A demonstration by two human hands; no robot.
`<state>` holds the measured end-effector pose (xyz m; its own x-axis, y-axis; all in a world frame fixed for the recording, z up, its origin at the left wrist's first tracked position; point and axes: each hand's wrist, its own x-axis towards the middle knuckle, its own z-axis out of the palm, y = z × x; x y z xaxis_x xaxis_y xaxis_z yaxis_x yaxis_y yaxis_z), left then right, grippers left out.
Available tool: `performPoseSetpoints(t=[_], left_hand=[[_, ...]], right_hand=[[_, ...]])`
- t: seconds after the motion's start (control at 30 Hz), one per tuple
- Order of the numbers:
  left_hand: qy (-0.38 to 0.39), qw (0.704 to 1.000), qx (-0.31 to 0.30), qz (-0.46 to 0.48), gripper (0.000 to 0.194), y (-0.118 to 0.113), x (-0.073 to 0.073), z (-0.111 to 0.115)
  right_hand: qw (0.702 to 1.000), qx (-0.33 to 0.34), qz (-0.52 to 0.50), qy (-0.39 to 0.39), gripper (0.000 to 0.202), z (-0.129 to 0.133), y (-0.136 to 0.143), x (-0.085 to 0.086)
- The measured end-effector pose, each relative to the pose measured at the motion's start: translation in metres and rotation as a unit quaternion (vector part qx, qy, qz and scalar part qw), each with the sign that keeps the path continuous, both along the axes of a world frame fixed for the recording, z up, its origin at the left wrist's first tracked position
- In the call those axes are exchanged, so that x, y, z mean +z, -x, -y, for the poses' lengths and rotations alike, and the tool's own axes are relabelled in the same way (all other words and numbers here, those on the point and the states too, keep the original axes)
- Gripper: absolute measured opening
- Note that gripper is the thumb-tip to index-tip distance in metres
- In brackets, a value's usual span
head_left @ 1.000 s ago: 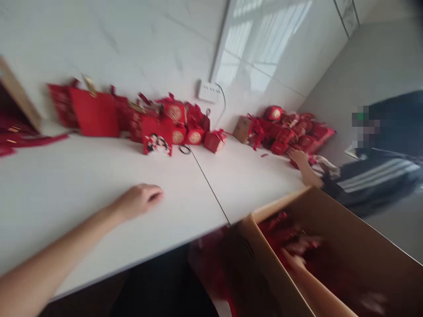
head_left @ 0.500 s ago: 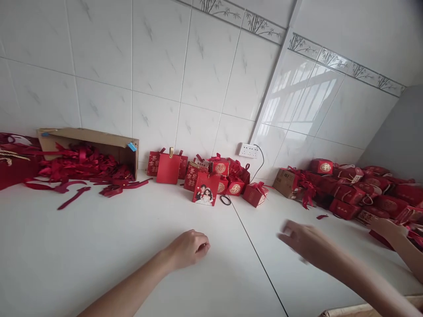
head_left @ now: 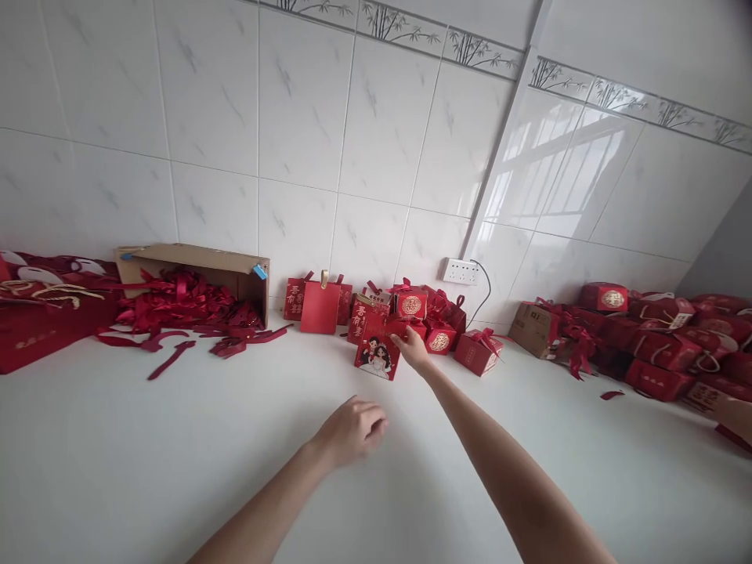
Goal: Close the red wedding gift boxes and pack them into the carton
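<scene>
My right hand [head_left: 411, 347] reaches across to a small red gift box [head_left: 374, 359] with a cartoon bride and groom on its front. Its fingers pinch the upper right edge of that box, which stands upright on the white table [head_left: 282, 439]. Nearer to me, my left hand [head_left: 352, 431] is curled closed just above or on the tabletop, slightly blurred, with nothing visible in it. Behind the pinched box are several red boxes with gold emblems, one of them a gold-emblem box [head_left: 410, 304], and a flat red bag [head_left: 320, 306] with a tan loop.
At left, a cardboard box [head_left: 193, 254] lies on its side, spilling red ribbons [head_left: 182, 301]. A red bag [head_left: 52, 325] sits beyond it. A ribbon-tied box [head_left: 478, 352] stands right of my hand. Red packages [head_left: 658, 337] are piled far right. A white socket strip [head_left: 460, 271] is on the wall.
My right hand has moved left and forward from over the right side of the table onto the cartoon gift box. My left hand stays curled. The view has turned slightly left.
</scene>
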<state>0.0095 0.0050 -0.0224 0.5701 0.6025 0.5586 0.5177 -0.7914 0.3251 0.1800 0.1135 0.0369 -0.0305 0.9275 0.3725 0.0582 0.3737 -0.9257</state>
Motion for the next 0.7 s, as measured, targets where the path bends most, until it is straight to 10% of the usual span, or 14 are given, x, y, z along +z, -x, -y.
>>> performPoseSetpoints(t=[0.13, 0.3, 0.47, 0.7], left_hand=[[-0.091, 0.977, 0.058, 0.186, 0.024, 0.002, 0.008, -0.004], [-0.157, 0.917, 0.179, 0.320, 0.033, 0.004, 0.025, -0.002], [0.018, 0.945, 0.110, 0.308, 0.013, 0.001, 0.042, 0.012], [-0.083, 0.954, 0.055, 0.282, 0.008, 0.001, 0.055, 0.019]], right_hand=[[0.990, -0.073, 0.098, -0.068, 0.013, 0.046, 0.009, -0.007], [0.973, 0.003, 0.124, -0.193, 0.030, 0.103, 0.007, -0.042], [0.935, -0.050, 0.185, -0.297, 0.044, 0.120, 0.006, -0.044], [0.910, -0.126, 0.190, -0.346, 0.033, 0.126, 0.018, -0.028]])
